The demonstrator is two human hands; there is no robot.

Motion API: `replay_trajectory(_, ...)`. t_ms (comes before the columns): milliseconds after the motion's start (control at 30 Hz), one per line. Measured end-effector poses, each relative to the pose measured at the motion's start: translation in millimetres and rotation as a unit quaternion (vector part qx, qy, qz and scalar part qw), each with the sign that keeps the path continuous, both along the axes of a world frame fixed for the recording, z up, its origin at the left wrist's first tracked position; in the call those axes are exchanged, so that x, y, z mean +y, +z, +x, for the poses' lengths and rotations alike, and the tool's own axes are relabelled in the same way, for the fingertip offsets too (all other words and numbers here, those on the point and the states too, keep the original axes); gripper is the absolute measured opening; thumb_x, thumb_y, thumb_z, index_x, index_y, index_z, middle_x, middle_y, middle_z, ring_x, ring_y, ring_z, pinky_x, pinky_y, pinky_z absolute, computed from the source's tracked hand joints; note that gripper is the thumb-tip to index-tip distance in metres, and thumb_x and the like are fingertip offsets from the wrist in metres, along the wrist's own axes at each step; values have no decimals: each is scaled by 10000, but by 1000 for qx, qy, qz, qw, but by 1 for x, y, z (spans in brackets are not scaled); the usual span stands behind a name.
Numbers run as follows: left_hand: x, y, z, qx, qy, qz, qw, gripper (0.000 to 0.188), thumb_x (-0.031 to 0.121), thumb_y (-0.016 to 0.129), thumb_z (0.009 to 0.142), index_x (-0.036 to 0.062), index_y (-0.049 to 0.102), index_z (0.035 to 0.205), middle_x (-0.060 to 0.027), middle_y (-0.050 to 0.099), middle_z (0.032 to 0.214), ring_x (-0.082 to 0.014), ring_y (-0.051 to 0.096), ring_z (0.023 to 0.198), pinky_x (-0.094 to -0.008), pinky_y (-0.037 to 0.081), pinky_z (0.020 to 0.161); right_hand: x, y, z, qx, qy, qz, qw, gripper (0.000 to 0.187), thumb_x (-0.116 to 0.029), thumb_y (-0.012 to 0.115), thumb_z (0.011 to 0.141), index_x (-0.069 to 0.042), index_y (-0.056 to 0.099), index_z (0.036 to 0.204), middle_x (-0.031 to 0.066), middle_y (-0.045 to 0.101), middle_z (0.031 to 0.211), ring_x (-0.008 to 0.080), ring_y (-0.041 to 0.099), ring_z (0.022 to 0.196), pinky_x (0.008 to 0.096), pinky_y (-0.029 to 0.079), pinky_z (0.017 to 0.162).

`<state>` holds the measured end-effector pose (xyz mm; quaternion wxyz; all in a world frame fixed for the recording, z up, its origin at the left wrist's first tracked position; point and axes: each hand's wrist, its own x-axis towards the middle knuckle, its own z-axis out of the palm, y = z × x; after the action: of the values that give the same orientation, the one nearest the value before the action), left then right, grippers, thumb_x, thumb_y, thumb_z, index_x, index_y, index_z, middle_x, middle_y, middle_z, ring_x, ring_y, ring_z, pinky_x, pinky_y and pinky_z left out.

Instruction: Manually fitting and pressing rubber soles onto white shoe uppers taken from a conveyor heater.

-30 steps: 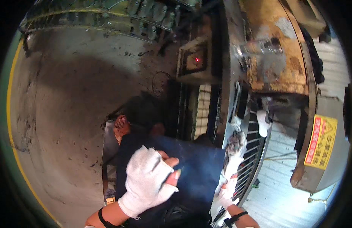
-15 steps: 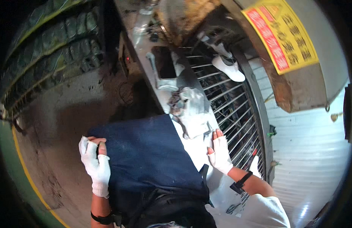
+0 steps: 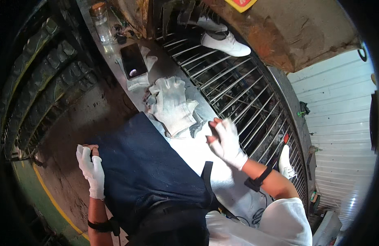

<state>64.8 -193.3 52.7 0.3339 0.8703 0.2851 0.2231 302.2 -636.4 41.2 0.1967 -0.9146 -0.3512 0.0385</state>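
A person's white-gloved left hand [image 3: 91,170] grips the left edge of a dark blue cloth apron [image 3: 150,170], fingers closed on the fabric. The white-gloved right hand [image 3: 227,141] hovers open, blurred, just right of the apron's upper corner, holding nothing. Beyond the apron, a pile of white cotton gloves [image 3: 171,104] lies on the steel ledge [image 3: 111,49] beside a curved metal grille [image 3: 242,96], a black phone [image 3: 133,60] farther along.
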Motion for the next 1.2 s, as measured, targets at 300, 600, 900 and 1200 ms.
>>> replay_trajectory(300,5,-9,-26,61,43,37,997,313,77,544,908,-17,681,1174,-225,624,1296,-459,539,1373,-521,325,1287,8,-4,316,-39,-185,32,981,1064,-568,900,841,26,478,1617,281,536,1600,449,564,1471,485,490,1193)
replay_trajectory(600,-1,9,-13,53,62,-1,997,202,60,548,995,-29,671,1127,-163,587,1198,-312,600,1128,-428,516,1016,60,-20,493,-7,-60,-333,941,1046,-727,757,891,-92,454,1665,176,482,1729,345,421,1613,437,323,1337)
replay_trajectory(900,-1,2,8,81,27,104,991,195,-29,581,922,-25,688,1085,-185,608,1190,-371,579,1174,-463,479,1074,41,23,411,50,-173,-207,962,954,-590,926,751,-39,659,1484,283,700,1450,395,659,1392,454,510,1176)
replay_trajectory(1200,-8,3,6,34,29,113,993,167,-86,582,823,-20,660,956,-181,605,1069,-393,583,1094,-483,488,1021,-52,51,218,13,-231,-213,949,795,-480,932,720,-50,756,1364,256,796,1244,371,770,1199,446,594,1036)
